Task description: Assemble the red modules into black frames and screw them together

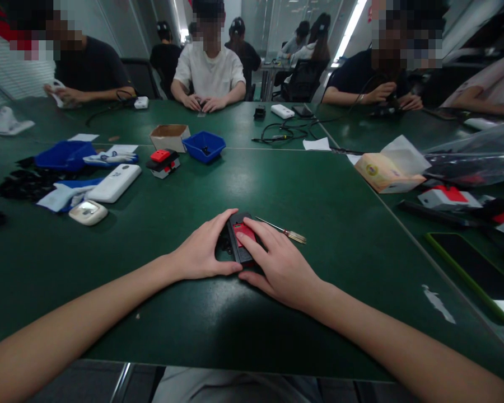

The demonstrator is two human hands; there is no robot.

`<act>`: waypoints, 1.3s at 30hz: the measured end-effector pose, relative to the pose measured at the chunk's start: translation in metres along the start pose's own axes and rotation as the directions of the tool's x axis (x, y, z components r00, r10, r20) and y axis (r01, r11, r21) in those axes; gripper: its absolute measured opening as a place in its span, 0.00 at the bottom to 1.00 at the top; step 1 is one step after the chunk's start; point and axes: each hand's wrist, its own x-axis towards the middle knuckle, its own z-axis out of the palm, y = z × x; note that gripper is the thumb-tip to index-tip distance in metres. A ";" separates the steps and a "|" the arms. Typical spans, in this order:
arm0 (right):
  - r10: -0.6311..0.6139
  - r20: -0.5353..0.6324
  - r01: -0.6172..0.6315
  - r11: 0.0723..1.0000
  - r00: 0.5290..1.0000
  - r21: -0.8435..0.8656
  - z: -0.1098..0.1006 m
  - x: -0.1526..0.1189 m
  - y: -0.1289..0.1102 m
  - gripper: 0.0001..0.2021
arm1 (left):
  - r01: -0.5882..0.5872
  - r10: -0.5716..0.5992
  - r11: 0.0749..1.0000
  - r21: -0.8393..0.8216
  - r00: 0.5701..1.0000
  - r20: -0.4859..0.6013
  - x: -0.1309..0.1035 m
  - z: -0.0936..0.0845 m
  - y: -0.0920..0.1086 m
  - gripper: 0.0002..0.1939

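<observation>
A small black case with a red panel (244, 236) lies on the green table (260, 184) between my hands. My left hand (205, 246) grips it by its far end and near end, thumb at the near corner. The fingers of my right hand (277, 257) rest on the red panel and the right side, its thumb near the front edge. Small dark pieces (224, 243) lie just left of the case, partly covered by my left hand. A screwdriver (288, 231) with a yellowish clear handle lies beyond my right hand.
Ahead to the left stand a red and black device (163, 162), a blue bin (204, 146) and a cardboard box (170, 137). A white power bank (116, 183) lies farther left. At right are a tissue pack (388, 172) and a green-edged phone-like slab (470, 268). Several people sit opposite.
</observation>
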 end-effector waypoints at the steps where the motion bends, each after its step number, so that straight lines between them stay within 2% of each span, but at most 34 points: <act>1: 0.001 0.005 -0.001 1.000 1.000 0.002 0.000 0.000 0.000 0.30 | -0.004 0.004 1.000 0.003 1.000 0.002 0.000 0.000 0.001 0.56; 8: 0.015 0.020 -0.016 0.998 1.000 0.064 -0.002 0.000 0.003 0.30 | 0.013 -0.013 1.000 0.020 1.000 0.023 0.001 -0.002 0.000 0.57; 18: -0.012 0.010 0.011 0.995 1.000 0.096 0.000 -0.003 0.009 0.37 | -0.001 0.001 1.000 0.004 0.999 0.035 0.002 -0.005 -0.001 0.57; 27: 0.012 0.047 -0.020 0.984 0.999 0.175 -0.003 -0.002 0.011 0.34 | -0.002 0.002 1.000 -0.011 1.000 0.027 0.001 -0.003 -0.008 0.59; 33: 0.048 0.021 -0.052 0.959 0.999 0.278 -0.003 -0.001 0.011 0.29 | -0.009 0.009 1.000 -0.004 1.000 0.007 0.001 -0.002 -0.010 0.60; 39: 0.067 -0.002 -0.065 0.970 0.998 0.233 -0.004 -0.001 0.009 0.26 | -0.073 0.073 0.997 0.005 0.997 -0.034 0.001 0.001 -0.018 0.59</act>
